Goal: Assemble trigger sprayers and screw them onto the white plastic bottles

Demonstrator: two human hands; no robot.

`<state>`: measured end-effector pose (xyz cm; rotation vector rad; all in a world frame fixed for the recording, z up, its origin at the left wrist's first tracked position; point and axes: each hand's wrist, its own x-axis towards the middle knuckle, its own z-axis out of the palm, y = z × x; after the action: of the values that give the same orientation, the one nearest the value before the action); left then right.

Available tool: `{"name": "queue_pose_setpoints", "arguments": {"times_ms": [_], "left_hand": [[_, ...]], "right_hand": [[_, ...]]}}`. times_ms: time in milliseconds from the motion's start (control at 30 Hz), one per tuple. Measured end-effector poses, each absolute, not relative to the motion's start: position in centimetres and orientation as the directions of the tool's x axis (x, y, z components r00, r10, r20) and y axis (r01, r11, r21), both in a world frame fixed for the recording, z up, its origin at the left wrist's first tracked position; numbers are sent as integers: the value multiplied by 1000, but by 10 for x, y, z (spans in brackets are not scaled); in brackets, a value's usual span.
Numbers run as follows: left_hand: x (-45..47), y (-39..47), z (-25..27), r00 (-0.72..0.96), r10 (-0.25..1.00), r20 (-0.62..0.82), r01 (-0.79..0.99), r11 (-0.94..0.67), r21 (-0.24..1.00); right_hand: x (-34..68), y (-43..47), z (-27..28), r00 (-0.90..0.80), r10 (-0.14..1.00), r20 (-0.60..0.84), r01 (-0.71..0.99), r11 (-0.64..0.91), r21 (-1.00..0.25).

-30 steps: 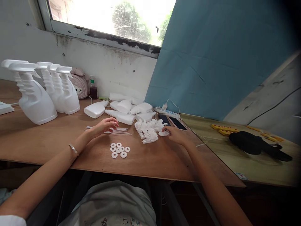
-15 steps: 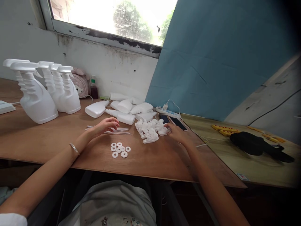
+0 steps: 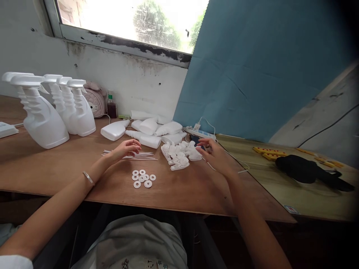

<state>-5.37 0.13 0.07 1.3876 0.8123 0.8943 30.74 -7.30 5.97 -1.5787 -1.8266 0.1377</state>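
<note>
White parts (image 3: 178,156) lie beside the right hand (image 3: 215,155), tubes (image 3: 146,157) by the left hand (image 3: 125,149) (both hands' fingers (image 3: 206,141) parted).

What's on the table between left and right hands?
A heap of white plastic parts, plus ends of thin white sticks beside the left hand. Shows in the head view.

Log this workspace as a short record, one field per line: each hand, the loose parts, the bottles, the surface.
Left hand: half-curled, nothing seen in it, beside thin white tubes; contact unclear
Right hand: fingers parted, at the right edge of the white spray-head pile; contact unclear
Loose rings: flat, white, clustered nearer the person than the tubes
Lying bottles: white, headless, heaped behind the spray-head pile
Standing bottles: white, spray heads fitted, far left
Surface: brown table
</note>
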Motion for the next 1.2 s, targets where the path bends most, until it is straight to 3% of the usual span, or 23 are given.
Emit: {"name": "queue_pose_setpoints", "arguments": {"times_ms": [100,167,267,333,367,433,467,567,633,767,867,967,1100,1200], "left_hand": [[-52,1,4,350,926,140,7,-152,988],[-54,-2,9,235,943,237,75,-261,962],[-72,-11,20,-15,901,434,309,-409,859],[-97,-19,28,-213,743,634,560,-439,703],[-112,-23,31,-288,599,748,687,-415,596],[-148,-27,36,-303,321,897,869,-294,399],[-167,-28,38,-304,248,920,909,-214,358],[-222,-23,34,-322,182,929,941,-52,336],[-252,-16,28,-404,192,895,914,35,405],[-287,-1,12,-655,277,703,753,154,640],[-301,5,5,-707,434,559,662,126,739],[-310,6,1,-677,492,547,678,129,723],[-313,4,0,-649,392,653,754,217,620],[-309,4,1,-622,412,666,775,208,596]], "right_hand": [[255,-103,72,-139,902,408,733,371,-571],[219,-122,76,-401,883,244,658,462,-595],[179,-137,73,-620,770,152,635,606,-480],[163,-134,67,-633,747,203,661,658,-360],[158,-129,62,-631,740,234,671,671,-315],[149,-114,52,-648,714,265,663,700,-266],[146,-105,46,-663,694,281,648,720,-249],[136,-79,29,-707,655,267,619,756,-214],[130,-64,19,-722,640,264,600,769,-221],[122,-44,-1,-744,613,266,549,787,-281],[119,-36,-12,-741,614,273,528,783,-329],[119,-33,-18,-737,610,291,508,784,-357],[118,-34,-19,-722,611,325,498,785,-370],[118,-34,-20,-703,621,347,506,779,-371]]}}
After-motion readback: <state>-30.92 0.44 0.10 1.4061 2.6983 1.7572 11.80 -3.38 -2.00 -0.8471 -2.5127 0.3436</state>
